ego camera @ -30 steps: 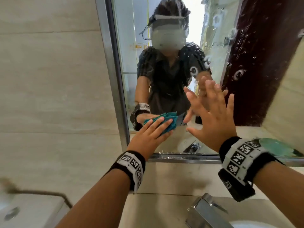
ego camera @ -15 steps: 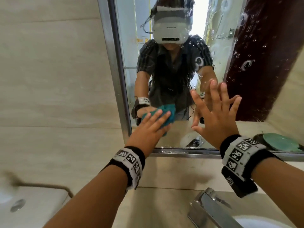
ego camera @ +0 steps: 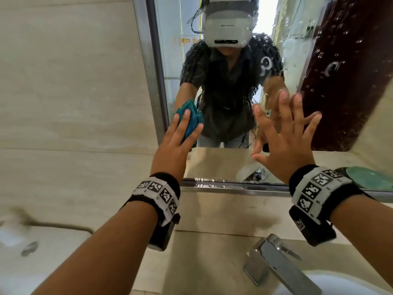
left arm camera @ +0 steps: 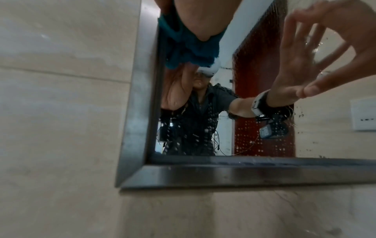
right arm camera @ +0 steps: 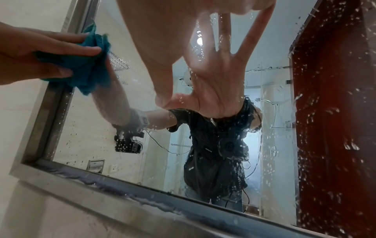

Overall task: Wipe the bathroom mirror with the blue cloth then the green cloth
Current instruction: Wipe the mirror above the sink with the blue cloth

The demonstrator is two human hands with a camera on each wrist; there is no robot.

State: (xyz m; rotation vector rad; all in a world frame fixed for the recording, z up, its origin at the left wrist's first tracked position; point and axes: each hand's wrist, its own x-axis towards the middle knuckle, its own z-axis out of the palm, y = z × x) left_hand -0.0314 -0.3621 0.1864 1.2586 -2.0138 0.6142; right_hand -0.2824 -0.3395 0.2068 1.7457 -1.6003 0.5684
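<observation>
The blue cloth (ego camera: 191,122) is bunched against the mirror (ego camera: 234,162) close to its left frame. My left hand (ego camera: 178,141) presses it onto the glass with straight fingers. The left wrist view shows the cloth (left arm camera: 189,48) under the left hand (left arm camera: 203,19). The right wrist view shows the cloth (right arm camera: 87,72) under those fingers (right arm camera: 61,49). My right hand (ego camera: 285,141) lies flat on the glass to the right, fingers spread, holding nothing. Water drops cover the glass (right arm camera: 325,112) on the right. A pale green shape (ego camera: 370,177) shows at the mirror's lower right; I cannot tell what it is.
A steel frame (left arm camera: 244,170) runs round the mirror, with beige wall tiles (ego camera: 74,81) to its left. Below stand a chrome tap (ego camera: 274,260) and a white basin (ego camera: 340,284). Another basin (ego camera: 21,241) lies at the far left. A wall switch (left arm camera: 364,114) sits to the right.
My left hand has slid the blue cloth up and to the left along the glass, toward the frame. The right hand has stayed flat on the mirror, shifting slightly upward.
</observation>
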